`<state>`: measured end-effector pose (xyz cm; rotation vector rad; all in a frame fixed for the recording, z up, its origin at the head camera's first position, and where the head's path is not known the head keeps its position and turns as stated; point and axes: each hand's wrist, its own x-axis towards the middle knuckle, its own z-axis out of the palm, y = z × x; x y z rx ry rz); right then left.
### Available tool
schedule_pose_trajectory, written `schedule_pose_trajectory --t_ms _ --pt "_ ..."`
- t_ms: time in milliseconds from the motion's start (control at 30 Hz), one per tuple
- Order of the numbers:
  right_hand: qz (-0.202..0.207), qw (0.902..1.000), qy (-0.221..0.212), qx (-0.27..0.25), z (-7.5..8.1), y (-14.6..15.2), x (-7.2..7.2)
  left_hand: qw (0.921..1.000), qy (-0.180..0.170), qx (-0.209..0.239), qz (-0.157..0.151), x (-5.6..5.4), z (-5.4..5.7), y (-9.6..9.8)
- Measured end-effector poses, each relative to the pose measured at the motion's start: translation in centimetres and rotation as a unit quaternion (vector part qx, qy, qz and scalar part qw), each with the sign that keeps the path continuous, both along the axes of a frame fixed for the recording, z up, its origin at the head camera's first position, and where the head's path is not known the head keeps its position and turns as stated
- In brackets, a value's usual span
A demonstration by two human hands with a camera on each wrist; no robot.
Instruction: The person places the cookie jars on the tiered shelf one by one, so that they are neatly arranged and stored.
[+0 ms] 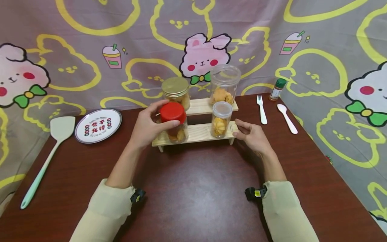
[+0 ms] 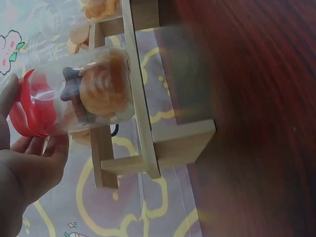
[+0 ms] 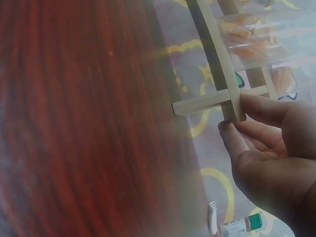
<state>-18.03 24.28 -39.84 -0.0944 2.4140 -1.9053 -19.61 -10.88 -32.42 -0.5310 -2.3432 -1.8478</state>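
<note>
My left hand (image 1: pixel 147 126) grips a clear jar by its red lid (image 1: pixel 173 112), thumb across the front and fingers behind. Biscuits show inside the jar (image 2: pixel 106 89), which stands upright at the left end of the lower step of a two-step wooden rack (image 1: pixel 196 132). At the rack's right end, my right hand (image 1: pixel 253 136) pinches the end of the lower board (image 3: pixel 232 98) between thumb and fingers. Close by on that step stands a small clear jar (image 1: pixel 221 121) with a pale lid and yellow biscuits.
On the upper step are a gold-lidded jar (image 1: pixel 176 92) and a wide clear jar (image 1: pixel 225 84). A spatula (image 1: pixel 49 161) and a plate (image 1: pixel 98 126) lie left; a white fork (image 1: pixel 261 109), white spoon (image 1: pixel 287 118) and green-capped bottle (image 1: pixel 277 90) are right. A patterned cloth (image 1: pixel 145 43) hangs behind.
</note>
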Motion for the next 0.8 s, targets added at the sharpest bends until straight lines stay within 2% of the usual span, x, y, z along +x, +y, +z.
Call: schedule_pose_trajectory --t_ms 200,400,800 --pt "-0.003 1.0000 -0.004 0.000 0.0 -0.1 0.1 0.9999 -0.004 -0.009 0.005 -0.3 0.1 1.0" --pt "-0.001 1.0000 0.001 0.003 0.1 0.0 0.1 0.9999 -0.001 -0.010 -0.003 -0.5 0.2 1.6" --pt "0.000 1.0000 -0.003 0.000 0.1 0.0 0.1 0.9997 0.018 -0.018 0.006 -0.3 0.1 1.8"
